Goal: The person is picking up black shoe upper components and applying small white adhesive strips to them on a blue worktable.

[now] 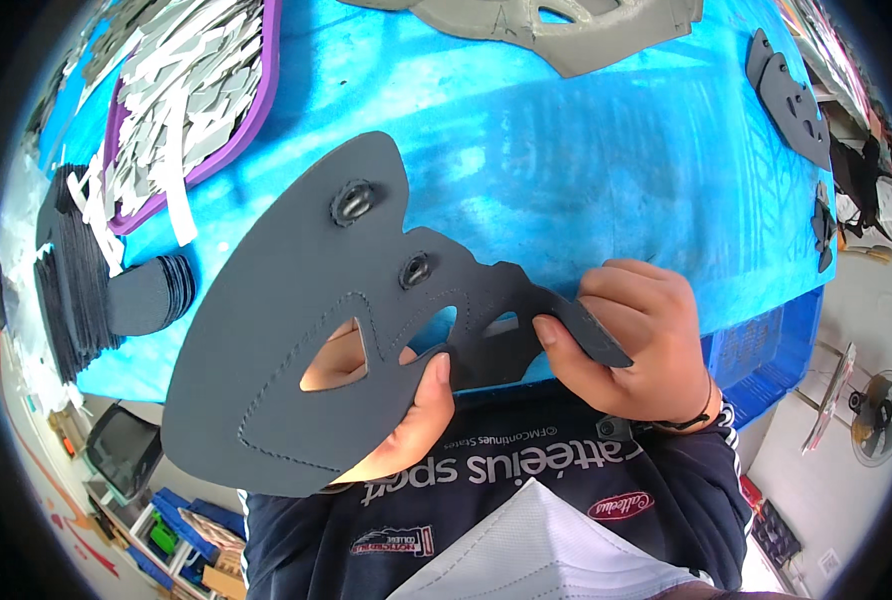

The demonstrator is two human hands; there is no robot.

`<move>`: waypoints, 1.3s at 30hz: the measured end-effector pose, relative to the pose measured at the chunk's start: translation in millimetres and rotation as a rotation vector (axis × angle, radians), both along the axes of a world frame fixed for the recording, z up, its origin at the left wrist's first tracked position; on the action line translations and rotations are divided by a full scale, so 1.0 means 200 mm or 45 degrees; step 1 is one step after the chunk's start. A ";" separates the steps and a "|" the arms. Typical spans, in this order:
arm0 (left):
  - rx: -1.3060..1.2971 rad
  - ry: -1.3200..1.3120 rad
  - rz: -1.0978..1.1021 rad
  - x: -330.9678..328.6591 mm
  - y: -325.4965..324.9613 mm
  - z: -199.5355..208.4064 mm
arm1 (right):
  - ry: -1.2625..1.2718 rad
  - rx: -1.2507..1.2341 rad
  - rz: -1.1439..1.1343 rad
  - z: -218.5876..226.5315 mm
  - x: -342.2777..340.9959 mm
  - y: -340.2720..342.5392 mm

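Note:
A large black shoe-upper piece [276,270] is held up in front of me, above the table's near edge. It has cut-out windows, dotted stitching lines and two dark oval fittings near its upper edge. My left hand [411,425] grips its lower edge, thumb on the facing side; its fingers are mostly hidden behind the piece, with some skin showing through the largest window. At the narrow right end, my right hand [641,335] pinches the shoe-upper piece between thumb and curled fingers, and that end bends downward.
The blue table [606,190] carries a purple-rimmed tray [266,100] of pale strips at far left. Stacked black pieces [151,295] lie left, a grey cut-out piece [576,40] at the far edge, dark pieces [791,100] at right. A blue crate [766,350] stands beside the table.

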State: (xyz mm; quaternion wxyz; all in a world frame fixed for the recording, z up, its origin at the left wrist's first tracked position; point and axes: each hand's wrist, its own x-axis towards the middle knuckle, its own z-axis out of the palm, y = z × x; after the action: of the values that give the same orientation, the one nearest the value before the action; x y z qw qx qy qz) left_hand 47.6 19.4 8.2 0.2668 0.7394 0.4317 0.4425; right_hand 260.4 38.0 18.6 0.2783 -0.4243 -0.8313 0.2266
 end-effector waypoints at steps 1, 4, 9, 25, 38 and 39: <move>-0.005 -0.019 0.013 0.00 0.00 0.00 | -0.001 -0.001 0.004 0.00 0.00 0.00; -0.008 -0.054 0.043 0.01 0.00 0.01 | -0.006 0.026 -0.001 0.00 -0.01 0.00; -0.187 0.307 -0.054 -0.06 -0.06 0.01 | -0.047 0.033 0.012 0.00 0.00 0.00; -0.226 0.148 -0.097 -0.05 -0.02 0.04 | -0.131 0.242 -0.030 -0.03 0.03 -0.05; 0.182 0.492 0.295 -0.07 -0.10 0.17 | 1.054 0.329 -0.523 -0.01 0.11 -0.13; 0.193 0.525 0.346 -0.13 -0.09 0.20 | 1.500 0.228 -0.562 0.04 0.19 -0.11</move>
State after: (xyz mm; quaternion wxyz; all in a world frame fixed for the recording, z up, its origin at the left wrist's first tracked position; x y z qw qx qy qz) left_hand 21.9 1.8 48.4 0.0551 0.7670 0.5381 0.3451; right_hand 298.2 16.3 26.3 0.7636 -0.3648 -0.4476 0.2889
